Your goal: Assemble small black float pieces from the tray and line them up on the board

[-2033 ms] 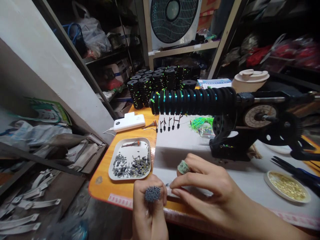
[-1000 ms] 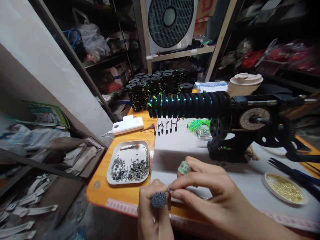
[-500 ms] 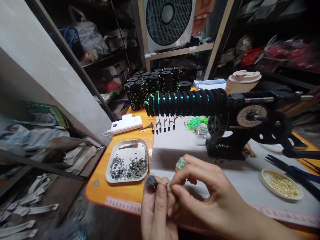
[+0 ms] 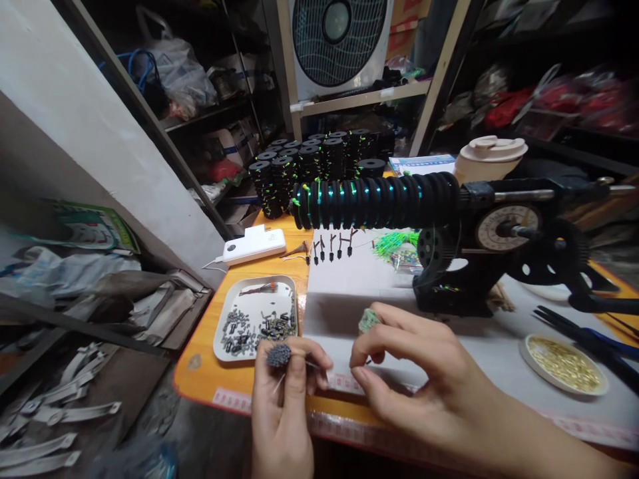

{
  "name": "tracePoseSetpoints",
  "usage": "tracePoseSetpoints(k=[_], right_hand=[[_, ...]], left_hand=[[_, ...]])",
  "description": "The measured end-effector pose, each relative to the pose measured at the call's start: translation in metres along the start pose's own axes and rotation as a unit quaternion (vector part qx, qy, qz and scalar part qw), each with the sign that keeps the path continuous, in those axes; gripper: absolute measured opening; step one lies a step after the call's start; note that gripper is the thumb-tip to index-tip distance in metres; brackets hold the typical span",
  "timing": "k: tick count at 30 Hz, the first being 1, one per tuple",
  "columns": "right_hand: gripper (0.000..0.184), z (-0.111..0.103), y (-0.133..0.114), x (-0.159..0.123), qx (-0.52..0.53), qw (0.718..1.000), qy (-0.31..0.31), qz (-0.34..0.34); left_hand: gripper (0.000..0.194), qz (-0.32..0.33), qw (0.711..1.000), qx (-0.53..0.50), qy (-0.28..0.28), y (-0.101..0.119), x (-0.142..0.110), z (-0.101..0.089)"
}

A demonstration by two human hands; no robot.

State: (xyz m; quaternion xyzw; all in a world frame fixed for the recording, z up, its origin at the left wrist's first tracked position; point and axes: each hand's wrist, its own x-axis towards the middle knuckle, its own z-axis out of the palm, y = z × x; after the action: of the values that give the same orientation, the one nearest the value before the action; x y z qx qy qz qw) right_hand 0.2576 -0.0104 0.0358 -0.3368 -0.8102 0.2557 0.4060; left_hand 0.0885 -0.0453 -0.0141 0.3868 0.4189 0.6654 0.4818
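Observation:
My left hand is closed around a dark grey bundle with a knobbly round end, the thumb pressing against it. Thin strands stick out from between its fingers. To the right, my right hand keeps a pale green clump tucked by its curled fingers. Its thumb and forefinger meet in a pinch, and a small dark tip shows beside them; what they pinch is too small to name. A gap separates the two hands in front of the table edge. Just behind my left hand is a white tray of small grey and black pieces.
A black winding machine carries a row of black spools. More spools stand stacked behind it. On the right are a dish of gold pieces, pliers and a lidded cup. A white power bank lies left.
My hands were together at the fingertips and have moved apart. The left one went left with the grey bundle; the right one shifted slightly right, still holding the green clump.

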Motion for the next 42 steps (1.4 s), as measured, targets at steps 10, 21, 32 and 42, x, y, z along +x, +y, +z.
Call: tracePoseSetpoints(k=[10,21,32,42], right_hand=[[0.013,0.002,0.006,0.001,0.028,0.998,0.02,0.053],[0.013,-0.003,-0.001,-0.001,0.007,0.999,0.051,0.006],[0.015,-0.004,-0.003,-0.001,-0.038,0.997,0.021,-0.059],[0.016,-0.01,-0.004,-0.001,-0.044,0.997,0.02,-0.059]], left_hand=[[0.016,0.171,0.984,0.041,0.011,-0.003,-0.006,0.012],[0.022,0.424,0.885,0.194,-0.006,-0.016,0.005,0.005],[0.008,0.363,0.912,0.177,0.066,-0.017,-0.003,0.011],[0.013,0.381,0.905,0.182,0.05,-0.019,0.0,0.008]])
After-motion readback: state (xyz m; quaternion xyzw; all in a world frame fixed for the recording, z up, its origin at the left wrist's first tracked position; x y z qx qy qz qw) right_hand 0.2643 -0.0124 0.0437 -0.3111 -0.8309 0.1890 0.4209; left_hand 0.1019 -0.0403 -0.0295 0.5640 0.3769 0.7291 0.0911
